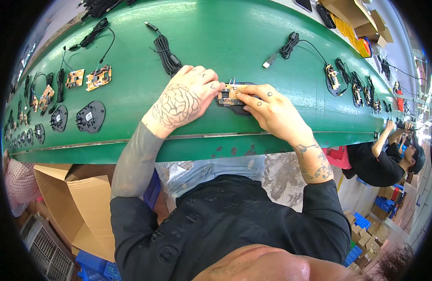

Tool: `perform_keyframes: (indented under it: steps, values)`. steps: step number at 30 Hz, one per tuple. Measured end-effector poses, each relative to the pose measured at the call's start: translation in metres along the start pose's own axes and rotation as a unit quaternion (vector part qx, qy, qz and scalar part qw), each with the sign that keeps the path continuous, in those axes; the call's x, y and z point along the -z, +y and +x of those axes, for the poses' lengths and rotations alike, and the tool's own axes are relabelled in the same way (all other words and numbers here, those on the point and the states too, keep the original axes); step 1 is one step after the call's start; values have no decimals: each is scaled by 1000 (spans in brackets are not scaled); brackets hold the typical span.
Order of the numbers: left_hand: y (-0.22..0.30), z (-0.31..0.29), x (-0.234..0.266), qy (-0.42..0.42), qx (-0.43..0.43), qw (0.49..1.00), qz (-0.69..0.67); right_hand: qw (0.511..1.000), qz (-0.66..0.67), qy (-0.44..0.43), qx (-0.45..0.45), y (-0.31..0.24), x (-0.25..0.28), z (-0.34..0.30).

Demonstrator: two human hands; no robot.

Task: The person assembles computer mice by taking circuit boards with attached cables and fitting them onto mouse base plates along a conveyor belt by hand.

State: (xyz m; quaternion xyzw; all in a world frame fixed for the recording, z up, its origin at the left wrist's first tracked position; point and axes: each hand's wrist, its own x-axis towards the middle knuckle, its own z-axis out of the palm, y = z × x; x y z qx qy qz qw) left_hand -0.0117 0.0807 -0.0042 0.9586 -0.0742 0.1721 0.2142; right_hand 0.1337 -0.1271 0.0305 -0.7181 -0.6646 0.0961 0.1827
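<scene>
Between my hands a small tan circuit board [231,97] rests on a black plastic mouse base [238,110] on the green bench. My left hand [184,99] is closed, its thumb and forefinger pinching at the board's left edge. From the other side my right hand [273,111] grips the board's right part, thumb and fingers on its face. Thin wires stand up at the board's far edge. Just beyond my left hand lies a bundled black USB cable [165,50], its near end hidden behind that hand.
Left on the green bench [197,37] lie wired circuit boards [99,78] and black mouse bases [91,117] in rows. Boards seated on bases [332,78] line the right. An open cardboard box [92,206] stands below the bench. A co-worker [382,159] sits far right.
</scene>
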Motion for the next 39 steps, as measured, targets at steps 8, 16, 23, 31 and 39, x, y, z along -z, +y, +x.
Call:
perform_keyframes:
  steps: [8,16,23,31,39]
  values:
    - [17,-4,4,-53,14,997,59,994,-97,33,36,13,-8,-13]
    - [20,-4,6,-41,34,998,14,997,-59,15,40,15,-7,-3]
    - [4,-1,0,11,57,998,-18,994,-74,75,16,15,-23,-3]
    - [-18,-9,15,-9,132,991,-33,998,-36,34,42,17,-21,41]
    - [-16,-1,29,-73,171,981,-63,1000,7,3,24,14,-12,47]
